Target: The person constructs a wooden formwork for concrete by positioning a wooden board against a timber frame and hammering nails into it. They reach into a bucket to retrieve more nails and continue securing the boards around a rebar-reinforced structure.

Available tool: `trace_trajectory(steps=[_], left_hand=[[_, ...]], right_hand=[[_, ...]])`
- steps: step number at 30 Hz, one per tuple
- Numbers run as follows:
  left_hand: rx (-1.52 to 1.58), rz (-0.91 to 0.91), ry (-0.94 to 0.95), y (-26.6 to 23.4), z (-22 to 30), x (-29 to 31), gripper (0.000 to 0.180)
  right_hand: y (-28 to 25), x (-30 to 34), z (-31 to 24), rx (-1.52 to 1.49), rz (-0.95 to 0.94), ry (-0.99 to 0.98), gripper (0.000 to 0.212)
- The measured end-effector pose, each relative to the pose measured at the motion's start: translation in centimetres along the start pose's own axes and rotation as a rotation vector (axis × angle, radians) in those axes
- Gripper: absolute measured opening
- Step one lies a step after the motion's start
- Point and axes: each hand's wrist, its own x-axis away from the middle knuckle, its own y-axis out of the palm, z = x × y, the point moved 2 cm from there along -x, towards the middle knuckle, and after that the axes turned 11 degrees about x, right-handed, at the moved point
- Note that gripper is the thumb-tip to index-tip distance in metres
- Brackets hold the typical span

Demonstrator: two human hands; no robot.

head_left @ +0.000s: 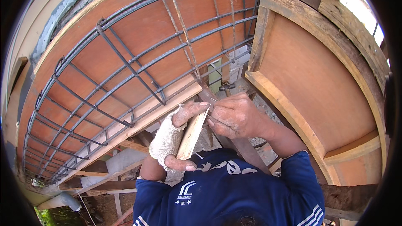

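Observation:
My left hand [171, 136], in a pale knit glove with bare fingertips, is closed round a short, flat piece of wood [194, 135]. The wood is tilted, its upper end between thumb and fingers. From its lower end a nail [198, 155] sticks out sideways. Close against the upper end, my bare right hand [233, 115] is closed in a pinch. A thin nail-like piece shows at its fingertips, mostly hidden by them. Both hands are in front of my blue shirt, beside the wooden edge strip of a curved form.
A curved cage of steel bars [136, 73] spans the left and top before reddish plywood [125, 25]. At right stands a curved, timber-framed plywood panel [314, 75]. A hammer [226, 86] lies beyond my hands. Timber pieces and a grey pipe [63, 201] are lower left.

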Motion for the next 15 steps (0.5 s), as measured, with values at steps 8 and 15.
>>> trace_trajectory(steps=[8,15], left_hand=[[0.32,0.829,0.241,-4.3,1.5,2.3,0.128],[-0.132,0.322,-0.06,-2.8,1.5,3.8,0.109]], right_hand=[[2.3,2.5,-4.4,-0.235,-0.294,-0.241,0.028],[-0.3,-0.2,1.2,-0.683,-0.182,0.391,0.022]])
